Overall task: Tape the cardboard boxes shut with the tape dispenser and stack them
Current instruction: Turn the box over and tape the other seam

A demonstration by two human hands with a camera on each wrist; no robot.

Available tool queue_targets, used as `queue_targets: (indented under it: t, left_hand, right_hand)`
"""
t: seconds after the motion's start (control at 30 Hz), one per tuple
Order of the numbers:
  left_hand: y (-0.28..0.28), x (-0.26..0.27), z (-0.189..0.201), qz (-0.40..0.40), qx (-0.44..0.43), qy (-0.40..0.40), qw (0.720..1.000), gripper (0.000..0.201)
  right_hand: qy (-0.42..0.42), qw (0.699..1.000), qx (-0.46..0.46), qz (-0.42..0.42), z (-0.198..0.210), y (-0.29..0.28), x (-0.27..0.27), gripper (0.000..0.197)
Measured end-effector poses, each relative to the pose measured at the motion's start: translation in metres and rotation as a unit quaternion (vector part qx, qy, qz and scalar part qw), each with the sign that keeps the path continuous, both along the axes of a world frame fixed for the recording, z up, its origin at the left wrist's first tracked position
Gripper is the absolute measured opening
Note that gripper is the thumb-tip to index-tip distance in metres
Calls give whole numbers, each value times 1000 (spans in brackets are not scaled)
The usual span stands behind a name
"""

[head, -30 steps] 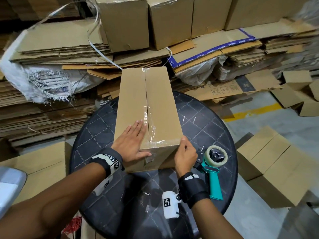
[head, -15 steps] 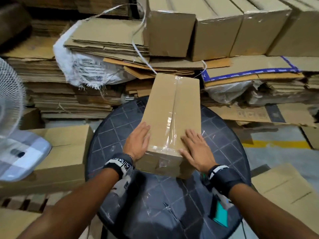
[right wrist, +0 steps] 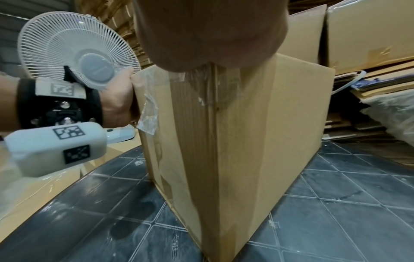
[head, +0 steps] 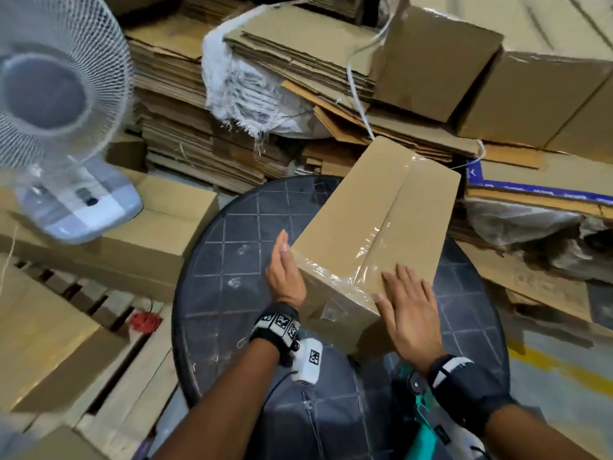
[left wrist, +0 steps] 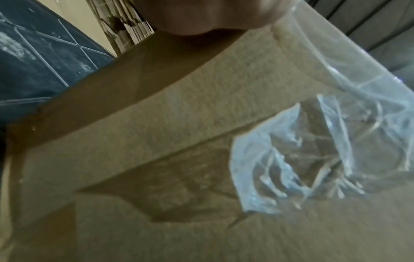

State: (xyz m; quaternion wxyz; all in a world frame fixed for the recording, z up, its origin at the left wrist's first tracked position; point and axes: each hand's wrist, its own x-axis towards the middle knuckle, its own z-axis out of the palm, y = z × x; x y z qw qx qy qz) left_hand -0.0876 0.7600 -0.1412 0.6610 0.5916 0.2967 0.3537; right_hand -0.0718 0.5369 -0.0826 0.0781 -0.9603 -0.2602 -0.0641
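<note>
Seen from the head camera, a taped cardboard box (head: 374, 224) sat on a round dark table (head: 232, 247), turned at an angle so its far end reached beyond the table's rim toward stacked flattened cardboard (head: 199, 137). Clear tape (head: 381, 234) ran down the box's centre seam and wrapped over the near end. The left hand (head: 285, 277) lay flat against the box's left side, fingers straight and together, gripping nothing. The right hand (head: 411, 310) pressed palm-down on the box's near right corner, fingers spread and straight. A teal tape dispenser (head: 424, 423) lay on the table nearer the person than the box, mostly hidden under the right wrist. A white fan (head: 56, 104) stood left of the table on more cartons.

From the left wrist, the box (left wrist: 179, 124) filled the frame, with crumpled tape (left wrist: 313, 150) stuck to its end face and the table (left wrist: 44, 62) showing beyond it; only the heel of the left hand (left wrist: 208, 16) was visible.

From the right wrist, the box (right wrist: 246, 133) stood on the table (right wrist: 336, 203), the right hand (right wrist: 208, 31) rested on its top edge over the tape (right wrist: 201, 79), and the left hand (right wrist: 121, 99) touched its far side, with the fan (right wrist: 78, 51) behind.
</note>
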Motion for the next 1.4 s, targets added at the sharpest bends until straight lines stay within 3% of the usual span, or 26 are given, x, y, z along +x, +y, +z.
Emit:
queue_targets:
  t: [0.17, 0.27, 0.37, 0.63, 0.93, 1.03, 1.13, 1.27, 1.4]
  left_hand:
    - [-24, -3, 7, 88, 66, 97, 989, 74]
    - [-51, -9, 9, 92, 130, 152, 975, 88]
    - [-76, -18, 4, 67, 180, 195, 962, 88]
    - [-124, -61, -15, -49, 280, 167, 944, 82]
    - [-105, -85, -18, -90, 362, 165, 913, 75]
    - [-83, -82, -3, -29, 322, 102, 941, 67]
    - [-46, -57, 19, 54, 227, 64, 970, 73]
    - [-18, -14, 38, 91, 145, 76, 982, 76]
    - [-39, 0, 36, 106, 59, 56, 991, 69]
  right_hand:
    - [-15, 1000, -20, 9, -2, -2, 0, 63]
    - [-16, 999, -26, 11, -1, -2, -3, 62]
    - [-19, 999, -30, 14, 2, 0, -4, 61]
    - [-9, 999, -25, 25, 5, -1, -6, 62]
    - [-3, 1000, -20, 23, 6, -2, -7, 63]
    - [0, 1000, -15, 22, 6, -1, -7, 63]
    - [3, 1000, -12, 20, 5, -1, -6, 64]
    - [0, 1000, -7, 19, 2, -2, -5, 63]
    - [-8, 1000, -2, 18, 0, -1, -3, 60]
